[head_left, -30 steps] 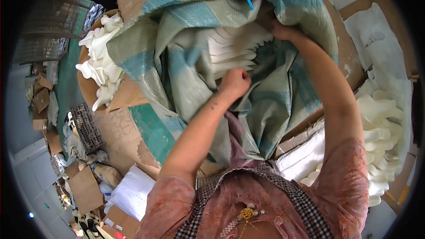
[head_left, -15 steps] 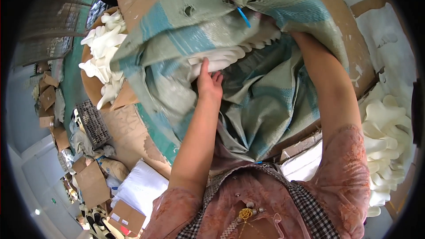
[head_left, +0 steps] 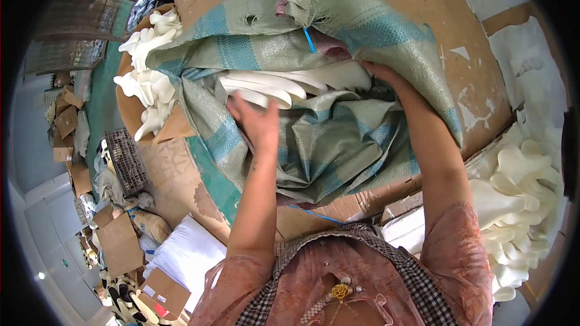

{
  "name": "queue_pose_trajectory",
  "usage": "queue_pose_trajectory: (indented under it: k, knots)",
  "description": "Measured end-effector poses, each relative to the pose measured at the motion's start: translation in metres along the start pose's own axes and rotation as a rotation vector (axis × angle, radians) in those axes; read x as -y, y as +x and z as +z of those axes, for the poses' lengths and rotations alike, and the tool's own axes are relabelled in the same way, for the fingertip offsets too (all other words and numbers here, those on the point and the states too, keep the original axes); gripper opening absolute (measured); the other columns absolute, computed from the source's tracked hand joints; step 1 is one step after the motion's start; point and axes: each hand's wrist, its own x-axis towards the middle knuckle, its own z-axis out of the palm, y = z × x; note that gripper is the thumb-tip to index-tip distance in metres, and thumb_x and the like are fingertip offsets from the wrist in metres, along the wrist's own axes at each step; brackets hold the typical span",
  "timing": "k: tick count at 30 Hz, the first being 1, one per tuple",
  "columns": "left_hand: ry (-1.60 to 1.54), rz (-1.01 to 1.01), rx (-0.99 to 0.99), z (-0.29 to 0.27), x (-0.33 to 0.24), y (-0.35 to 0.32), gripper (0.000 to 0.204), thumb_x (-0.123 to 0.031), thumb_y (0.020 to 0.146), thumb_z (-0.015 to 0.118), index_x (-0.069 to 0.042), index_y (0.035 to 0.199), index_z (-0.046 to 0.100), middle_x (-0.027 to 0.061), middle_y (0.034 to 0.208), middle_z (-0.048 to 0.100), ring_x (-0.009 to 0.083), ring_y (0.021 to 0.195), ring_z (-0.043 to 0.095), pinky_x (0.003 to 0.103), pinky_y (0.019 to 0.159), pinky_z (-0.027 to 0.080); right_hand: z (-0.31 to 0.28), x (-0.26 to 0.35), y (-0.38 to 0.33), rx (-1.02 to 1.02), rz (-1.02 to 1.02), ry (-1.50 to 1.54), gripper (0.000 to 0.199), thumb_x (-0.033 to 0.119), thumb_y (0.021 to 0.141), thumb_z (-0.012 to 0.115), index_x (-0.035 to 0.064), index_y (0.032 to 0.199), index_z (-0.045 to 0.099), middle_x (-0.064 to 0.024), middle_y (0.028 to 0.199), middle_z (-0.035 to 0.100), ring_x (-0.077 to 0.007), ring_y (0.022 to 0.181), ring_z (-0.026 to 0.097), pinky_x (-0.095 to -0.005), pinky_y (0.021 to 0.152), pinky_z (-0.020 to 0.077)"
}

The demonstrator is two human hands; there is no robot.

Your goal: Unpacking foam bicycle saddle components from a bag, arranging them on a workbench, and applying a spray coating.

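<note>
The woven sack (head_left: pixel 326 115) lies slumped on the cardboard-covered worktop (head_left: pixel 465 42), its mouth gaping over a bundle of white gloves (head_left: pixel 290 84); the left hand (head_left: pixel 257 122) rests on a fold with fingers spread, while the right hand (head_left: pixel 377 72) is half buried at the mouth, its grip impossible to tell. The loose cloth could slide and spill gloves; the holes near the top might tear wider under a pull.
</note>
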Motion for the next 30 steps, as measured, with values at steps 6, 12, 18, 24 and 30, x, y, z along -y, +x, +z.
queue_pose_trajectory:
  k: [6,12,18,24,30]
  knots:
    - [0.847,0.610,0.453,-0.029,-0.008,0.007,0.070,-0.017,0.066,0.072,-0.013,0.130,0.043,0.0134,0.137,0.033,0.0365,0.128,0.024,0.048,0.103,0.023,0.031,0.006,-0.019,-0.359,-0.141,-0.357,0.058,0.050,0.080,0.057,0.0140,0.125,0.051,-0.0104,0.133,0.046,-0.0282,0.126,0.037,-0.0395,0.106,0.0263]
    - [0.818,0.918,0.489,0.022,0.008,0.038,0.058,-0.012,0.063,0.068,-0.011,0.119,0.052,0.0073,0.127,0.044,0.0336,0.126,0.030,0.062,0.101,0.015,0.002,-0.093,0.031,-0.258,0.033,-0.187,0.066,0.051,0.071,0.066,0.0156,0.124,0.052,-0.0118,0.126,0.051,-0.0267,0.121,0.043,-0.0385,0.101,0.0331]
    - [0.823,0.850,0.558,0.014,0.003,0.090,0.032,-0.025,0.063,0.068,-0.015,0.093,0.066,0.0061,0.096,0.063,0.0283,0.097,0.053,0.057,0.098,0.025,-0.013,0.018,-0.007,0.100,0.202,-0.203,0.064,0.042,0.077,0.062,0.0082,0.128,0.046,-0.0177,0.125,0.051,-0.0316,0.118,0.046,-0.0390,0.100,0.0343]
    - [0.160,0.308,0.463,-0.042,0.004,0.194,0.026,-0.020,0.067,0.064,-0.004,0.088,0.068,0.0162,0.087,0.066,0.0279,0.085,0.062,0.035,0.085,0.042,-0.056,0.045,-0.055,-0.200,-0.142,-0.392,0.066,0.046,0.079,0.060,0.0027,0.127,0.047,-0.0203,0.125,0.051,-0.0333,0.119,0.046,-0.0380,0.100,0.0333]
    - [-0.208,0.395,0.415,-0.050,0.021,0.176,0.029,-0.016,0.075,0.053,-0.003,0.096,0.068,0.0164,0.099,0.065,0.0261,0.097,0.060,0.031,0.087,0.044,0.009,0.182,-0.014,-0.165,-0.367,-0.422,0.069,0.049,0.079,0.060,0.0002,0.126,0.047,-0.0224,0.125,0.050,-0.0327,0.119,0.045,-0.0385,0.100,0.0330]
